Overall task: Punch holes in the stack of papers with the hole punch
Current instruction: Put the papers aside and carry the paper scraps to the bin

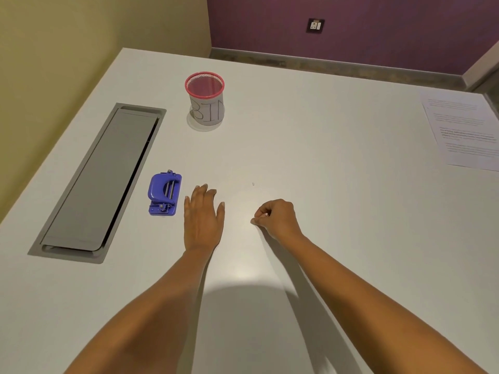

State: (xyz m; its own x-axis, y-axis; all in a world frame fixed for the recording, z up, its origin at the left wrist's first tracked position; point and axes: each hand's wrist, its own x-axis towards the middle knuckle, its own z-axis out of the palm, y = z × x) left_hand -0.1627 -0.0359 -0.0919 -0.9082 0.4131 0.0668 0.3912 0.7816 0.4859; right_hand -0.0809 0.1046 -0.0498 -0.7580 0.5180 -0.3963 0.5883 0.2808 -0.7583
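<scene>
A blue hole punch [164,193] lies on the white table [324,163], left of centre. My left hand [204,217] rests flat on the table just right of the punch, fingers apart, holding nothing. My right hand [275,217] is curled with fingertips pinched on a tiny white paper dot against the table. Another small white paper dot [253,184] lies loose beyond it. The stack of printed papers [464,130] sits at the far right edge, well away from both hands.
A red mesh cup labelled BIN [206,99] stands at the back centre. A grey cable hatch [100,179] is set into the table on the left. Yellow and purple walls bound the table's far sides.
</scene>
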